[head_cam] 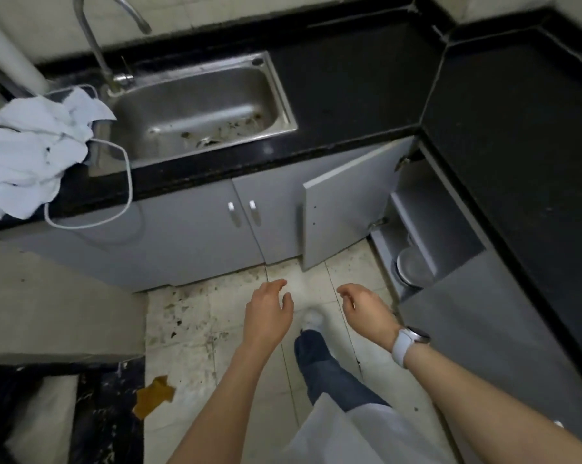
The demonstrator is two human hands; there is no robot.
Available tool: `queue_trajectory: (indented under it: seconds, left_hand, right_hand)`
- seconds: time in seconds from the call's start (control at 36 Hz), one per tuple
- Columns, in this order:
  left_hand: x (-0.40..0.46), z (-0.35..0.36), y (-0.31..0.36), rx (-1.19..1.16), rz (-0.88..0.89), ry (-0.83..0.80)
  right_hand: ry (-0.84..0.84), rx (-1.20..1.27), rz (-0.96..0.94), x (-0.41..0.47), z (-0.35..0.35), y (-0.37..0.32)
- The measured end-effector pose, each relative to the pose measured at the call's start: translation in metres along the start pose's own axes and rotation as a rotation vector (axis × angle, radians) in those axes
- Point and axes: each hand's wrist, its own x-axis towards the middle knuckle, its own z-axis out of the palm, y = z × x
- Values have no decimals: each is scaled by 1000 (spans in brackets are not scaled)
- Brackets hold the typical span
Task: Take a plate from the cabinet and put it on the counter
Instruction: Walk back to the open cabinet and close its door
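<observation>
A grey cabinet under the corner of the black counter [356, 92] stands with its door [346, 199] swung open. Inside, on the bottom shelf, lies a stack of metal plates [413, 267], partly hidden by the cabinet's frame. My left hand [269, 311] hovers over the floor tiles with fingers apart and nothing in it. My right hand [366, 308], with a white watch on the wrist, is also held out empty, fingers loosely curled, to the left of and below the plates.
A steel sink [199, 105] with a curved tap [102, 38] is set into the counter. White crumpled cloth [31, 145] and a white cable lie at its left. Two shut cabinet doors [215, 226] are under the sink. My leg and shoe are on the dirty floor.
</observation>
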Motion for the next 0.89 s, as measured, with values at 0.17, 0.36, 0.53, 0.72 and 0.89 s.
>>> queue_trajectory:
  seconds: [0.17, 0.36, 0.53, 0.72, 0.89]
  left_hand:
    - [112, -35, 18, 130, 58, -16]
    - [201, -70, 44, 265, 151, -73]
    - [269, -78, 59, 444, 290, -153]
    - [328, -61, 77, 528, 593, -246]
    - [353, -39, 107, 586, 877, -358]
  right_hand:
    - [72, 46, 24, 119, -35, -25]
    - [80, -79, -7, 211, -78, -51]
    - [9, -266, 67, 268, -85, -58]
    - [-4, -237, 230, 272, -71, -52]
    - [116, -88, 375, 248, -65, -48]
